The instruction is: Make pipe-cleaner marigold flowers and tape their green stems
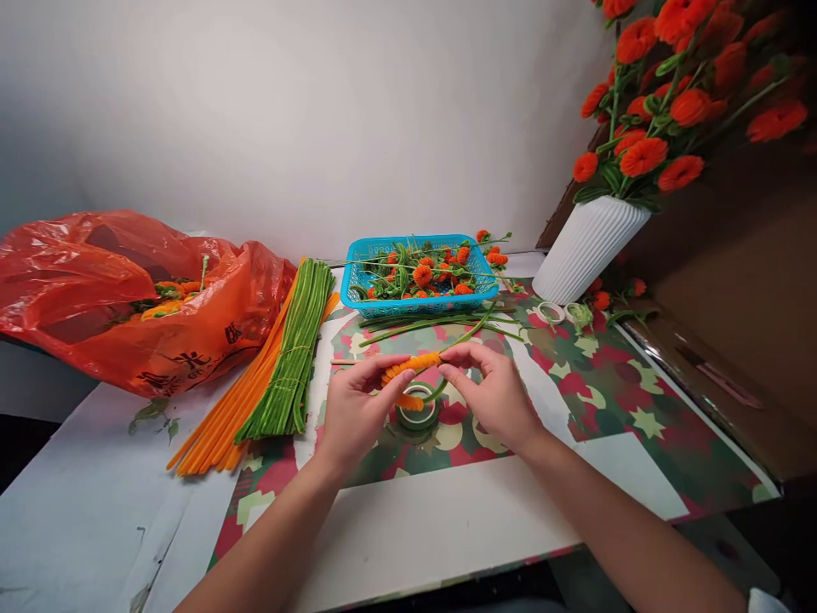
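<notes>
An orange pipe cleaner [412, 368], coiled in tight loops around a thin stick, is held between my two hands above the table. My left hand [361, 400] pinches the coil's left part, and one orange end hangs below it. At the coil's right end the fingertips of my right hand [488, 387] are closed. A green pipe cleaner [473, 328] runs up and away from those fingers, and a green length also curves below them. Beneath the hands lies a roll of green tape [418, 419], partly covered by the orange end.
Bundles of green pipe cleaners [290, 358] and orange pipe cleaners [210, 434] lie left, beside a red plastic bag [191, 328]. Behind is a blue basket [363, 308] of orange flowers. A white vase [587, 251] of flowers leans right, near a white tape roll [550, 313].
</notes>
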Motion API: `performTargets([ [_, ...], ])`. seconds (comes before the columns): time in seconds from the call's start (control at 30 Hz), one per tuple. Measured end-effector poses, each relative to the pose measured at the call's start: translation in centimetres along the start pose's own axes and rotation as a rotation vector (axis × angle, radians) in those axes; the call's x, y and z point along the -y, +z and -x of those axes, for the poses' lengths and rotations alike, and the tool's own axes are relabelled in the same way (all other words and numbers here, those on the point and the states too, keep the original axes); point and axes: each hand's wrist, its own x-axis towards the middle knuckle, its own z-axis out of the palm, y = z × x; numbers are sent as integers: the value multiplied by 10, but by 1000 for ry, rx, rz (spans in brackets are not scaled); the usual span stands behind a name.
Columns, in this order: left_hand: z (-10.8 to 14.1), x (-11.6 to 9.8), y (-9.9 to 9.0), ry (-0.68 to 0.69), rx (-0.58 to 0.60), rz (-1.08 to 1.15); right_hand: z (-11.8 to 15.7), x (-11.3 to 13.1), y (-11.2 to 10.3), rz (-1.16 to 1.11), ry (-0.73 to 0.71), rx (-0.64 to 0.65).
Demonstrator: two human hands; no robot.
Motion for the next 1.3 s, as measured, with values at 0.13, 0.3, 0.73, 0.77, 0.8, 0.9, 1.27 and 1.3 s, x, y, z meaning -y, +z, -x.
performTargets([
  [0.13, 1, 0, 1, -5, -23, 40, 1, 2, 0, 1, 41, -19],
  [0.3, 0, 1, -1, 29, 23, -26, -1, -2, -3, 99, -112, -38],
  [0.73, -2, 1, -4, 77, 84, -146, -3, -2, -4, 146, -156, 54],
  [0.77, -1, 1, -3, 57, 65, -123, -3, -2, -3, 118, -118, 22],
  [0.8, -1, 1, -3, 38, 45, -97, -3, -3, -3, 86, -81, -11],
  [0.9, -1, 1, -2, -5, -23, -23, -4, -6, -1, -21, 4, -54],
  [1.27, 1, 2, -3, 95, -27, -56, -3, -8, -1, -7, 0, -64],
  [1.3, 1, 2, -3, 141, -26, -108, -3, -8, -2, 25, -28, -65],
])
